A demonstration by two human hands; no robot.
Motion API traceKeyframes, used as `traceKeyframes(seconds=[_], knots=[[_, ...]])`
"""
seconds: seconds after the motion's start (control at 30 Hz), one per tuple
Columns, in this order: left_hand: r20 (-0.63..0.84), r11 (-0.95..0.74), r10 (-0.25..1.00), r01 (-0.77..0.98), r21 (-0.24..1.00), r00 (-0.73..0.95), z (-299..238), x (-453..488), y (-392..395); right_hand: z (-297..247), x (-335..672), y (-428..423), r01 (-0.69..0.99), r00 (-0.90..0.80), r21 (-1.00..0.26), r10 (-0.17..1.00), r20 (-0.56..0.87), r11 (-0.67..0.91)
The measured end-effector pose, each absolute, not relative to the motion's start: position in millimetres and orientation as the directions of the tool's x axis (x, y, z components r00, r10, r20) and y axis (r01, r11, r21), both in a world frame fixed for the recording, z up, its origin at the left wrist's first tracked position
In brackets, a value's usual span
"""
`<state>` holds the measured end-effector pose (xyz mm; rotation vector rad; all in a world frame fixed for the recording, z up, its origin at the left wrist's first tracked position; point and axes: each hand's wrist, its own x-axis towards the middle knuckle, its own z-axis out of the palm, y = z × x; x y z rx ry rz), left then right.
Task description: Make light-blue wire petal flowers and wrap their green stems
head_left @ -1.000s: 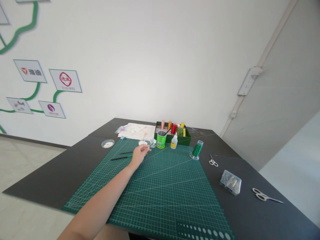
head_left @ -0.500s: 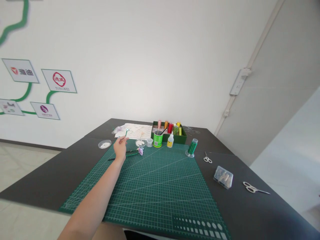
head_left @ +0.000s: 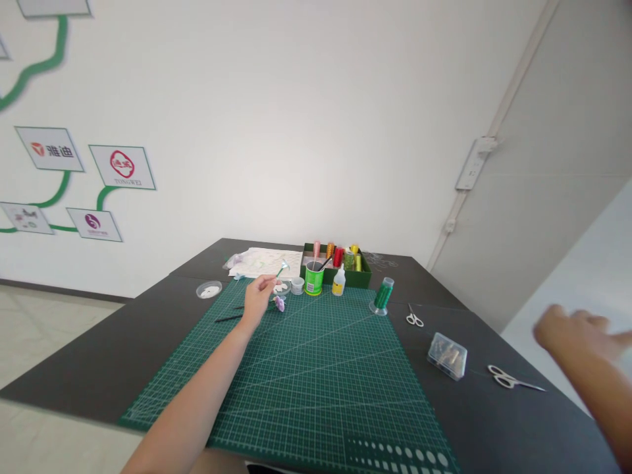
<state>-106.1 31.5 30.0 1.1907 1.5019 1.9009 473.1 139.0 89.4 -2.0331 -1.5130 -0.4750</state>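
My left hand (head_left: 257, 297) reaches over the far left part of the green cutting mat (head_left: 316, 375) and pinches a thin stem with a small pale green tip (head_left: 281, 268). A small purple flower piece (head_left: 280, 303) lies on the mat just right of that hand, next to dark thin sticks (head_left: 230, 317). My right hand (head_left: 575, 329) is raised at the right edge of the view, blurred, above the long scissors (head_left: 513, 379). Nothing shows in it.
A green cup (head_left: 313, 278), a glue bottle (head_left: 338, 282), small dishes (head_left: 209, 289) and a green box of thread spools (head_left: 338, 262) stand at the mat's far edge. A green spool (head_left: 383, 295), small scissors (head_left: 413, 318) and a clear plastic box (head_left: 447, 355) sit to the right.
My left hand lifted the stem off the mat, swung left, then came back right. My right hand has come into view at the right edge.
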Motion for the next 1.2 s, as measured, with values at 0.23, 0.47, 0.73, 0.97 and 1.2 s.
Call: traceKeyframes(seconds=[0.23,0.47,0.73,0.97,1.2], knots=[[0.262,-0.258,0.902,0.058,0.964,-0.342,16.3,-53.7,22.3,69.8,231.6,77.5,0.637,-0.48,-0.483,0.8,0.361,0.601],[0.217,-0.231,0.942,-0.024,0.973,-0.255,6.9,-26.9,12.7,24.4,112.5,62.3,-0.017,-0.495,-0.983,0.853,0.166,0.182],[0.243,-0.251,0.923,0.012,0.968,-0.299,3.4,-14.2,6.2,12.4,103.8,50.7,-0.127,-0.313,-0.99,0.944,0.104,0.067],[0.268,-0.252,0.92,0.091,0.963,-0.287,-0.7,-13.6,3.5,11.0,107.1,40.7,-0.151,-0.261,-0.988,0.964,0.055,0.016],[0.341,-0.208,0.928,0.555,0.806,-0.148,21.0,-22.7,-5.5,16.1,122.1,40.9,-0.128,-0.257,-0.99,0.966,-0.017,-0.052]])
